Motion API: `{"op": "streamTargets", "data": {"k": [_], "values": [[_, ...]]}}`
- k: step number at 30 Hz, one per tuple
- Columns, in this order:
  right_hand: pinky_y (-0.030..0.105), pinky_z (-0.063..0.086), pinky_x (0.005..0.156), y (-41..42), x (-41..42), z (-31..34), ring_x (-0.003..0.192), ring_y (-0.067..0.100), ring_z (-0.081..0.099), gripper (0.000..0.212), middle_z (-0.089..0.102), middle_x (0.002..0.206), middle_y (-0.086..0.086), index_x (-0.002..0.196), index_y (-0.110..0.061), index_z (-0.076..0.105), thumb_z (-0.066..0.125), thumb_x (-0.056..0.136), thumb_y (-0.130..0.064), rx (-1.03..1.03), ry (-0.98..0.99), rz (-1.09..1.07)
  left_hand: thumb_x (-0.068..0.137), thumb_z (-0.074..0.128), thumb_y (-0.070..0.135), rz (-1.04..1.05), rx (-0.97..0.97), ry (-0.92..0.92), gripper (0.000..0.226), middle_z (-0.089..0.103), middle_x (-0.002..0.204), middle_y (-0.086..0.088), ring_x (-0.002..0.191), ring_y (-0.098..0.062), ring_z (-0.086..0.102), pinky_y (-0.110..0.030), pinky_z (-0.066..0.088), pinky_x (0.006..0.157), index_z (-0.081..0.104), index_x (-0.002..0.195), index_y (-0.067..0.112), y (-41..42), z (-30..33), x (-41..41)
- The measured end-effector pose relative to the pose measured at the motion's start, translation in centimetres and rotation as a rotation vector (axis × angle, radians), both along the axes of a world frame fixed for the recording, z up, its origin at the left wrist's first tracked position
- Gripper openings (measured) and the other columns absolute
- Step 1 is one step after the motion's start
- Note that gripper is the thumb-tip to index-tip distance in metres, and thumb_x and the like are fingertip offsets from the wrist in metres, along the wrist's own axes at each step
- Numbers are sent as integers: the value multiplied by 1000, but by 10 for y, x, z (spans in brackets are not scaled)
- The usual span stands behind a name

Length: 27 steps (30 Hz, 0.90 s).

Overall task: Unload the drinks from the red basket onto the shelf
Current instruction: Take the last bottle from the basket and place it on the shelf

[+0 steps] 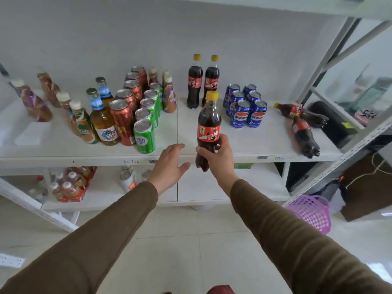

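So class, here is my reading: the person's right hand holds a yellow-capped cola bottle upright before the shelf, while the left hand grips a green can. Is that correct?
Not quite. The left hand grips nothing: it is open, empty, fingers spread at the edge of the shelf, with the nearest green can standing apart from it. The rest holds: the right hand holds the yellow-capped cola bottle upright. The head view shows this.

One head-worn wide-angle view only, looking forward and down across both outstretched sleeves. Faces the white shelf (244, 143) squarely and close, its front edge mid-frame, the lower shelf board (212, 187) and floor (169, 240) beneath.
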State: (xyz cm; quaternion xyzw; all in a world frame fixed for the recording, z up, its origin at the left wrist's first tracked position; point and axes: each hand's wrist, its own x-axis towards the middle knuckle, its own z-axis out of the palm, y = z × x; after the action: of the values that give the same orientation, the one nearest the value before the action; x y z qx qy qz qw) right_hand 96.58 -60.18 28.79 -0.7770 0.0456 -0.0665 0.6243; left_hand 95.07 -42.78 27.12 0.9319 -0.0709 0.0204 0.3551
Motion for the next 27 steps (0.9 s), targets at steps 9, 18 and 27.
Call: {"op": "streamTargets", "data": {"k": [9,18,27], "values": [[9,39,63,-4,121,6,80,-17,58,54,58,92,-33,116,-38,45,82,78,-32,-105,-47,71,95,65,32,82,-20,50,68,36,158,-6,146,-24,30,-34,28,116,32,153,17,-19,1,90],[23,55,66,-2,226,-4,78,-3,65,46,65,95,-18,111,-33,44,77,81,-21,-121,-71,199,96,64,32,218,-33,72,68,34,160,-6,147,-22,28,-32,27,114,30,154,19,-33,9,158],[23,45,83,13,278,-26,99,4,58,54,59,106,-22,115,-39,45,80,80,-18,-110,-66,206,97,63,31,219,-26,90,68,34,160,-4,146,-21,28,-30,26,113,29,154,19,-31,1,191]]}}
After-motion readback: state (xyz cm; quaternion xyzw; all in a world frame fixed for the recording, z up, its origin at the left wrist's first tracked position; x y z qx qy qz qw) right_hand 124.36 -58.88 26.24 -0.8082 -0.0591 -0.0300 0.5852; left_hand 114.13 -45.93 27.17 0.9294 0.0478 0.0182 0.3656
